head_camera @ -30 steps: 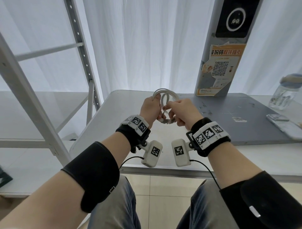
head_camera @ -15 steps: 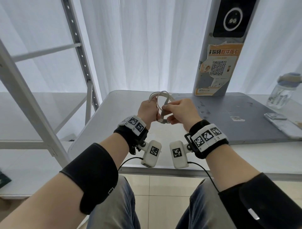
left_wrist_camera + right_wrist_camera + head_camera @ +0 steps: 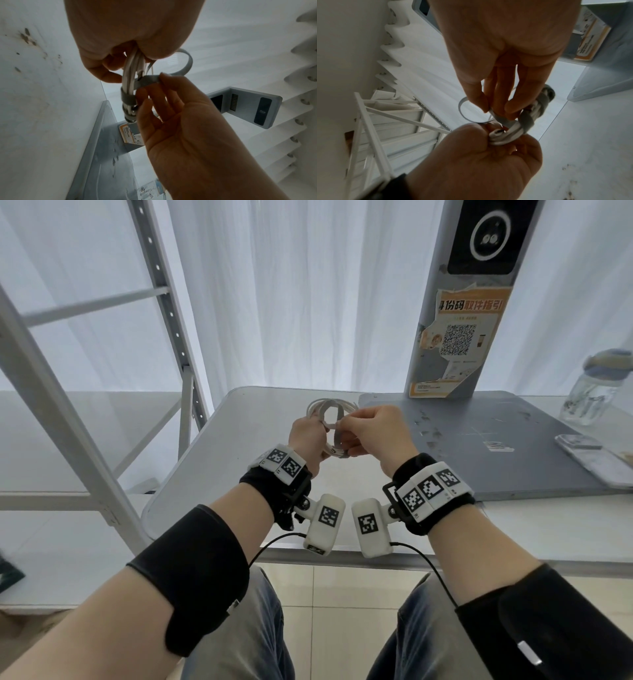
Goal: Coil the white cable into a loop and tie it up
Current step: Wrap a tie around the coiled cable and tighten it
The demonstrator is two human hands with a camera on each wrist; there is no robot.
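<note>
The white cable (image 3: 342, 405) is coiled in a small bundle held above the table. My left hand (image 3: 315, 433) grips the bundle (image 3: 130, 75) in a fist at its lower side. A grey strap (image 3: 126, 97) is wound once around the strands below that fist. Its free end arcs in an open loop (image 3: 187, 60). My right hand (image 3: 346, 426) pinches the strap (image 3: 503, 119) between thumb and fingertips, right beside the left hand (image 3: 488, 162). Part of the coil is hidden behind both hands.
A white table (image 3: 239, 440) lies under the hands. A grey base plate (image 3: 479, 446) with a post and a QR poster (image 3: 459, 337) stands at the right. Farther right are a water bottle (image 3: 589, 395) and a phone (image 3: 596, 453). A white metal rack (image 3: 181, 371) stands at the left.
The right hand has drawn the strap's free end up and leftward, so it now arcs in a loop. The left hand keeps its grip on the coil.
</note>
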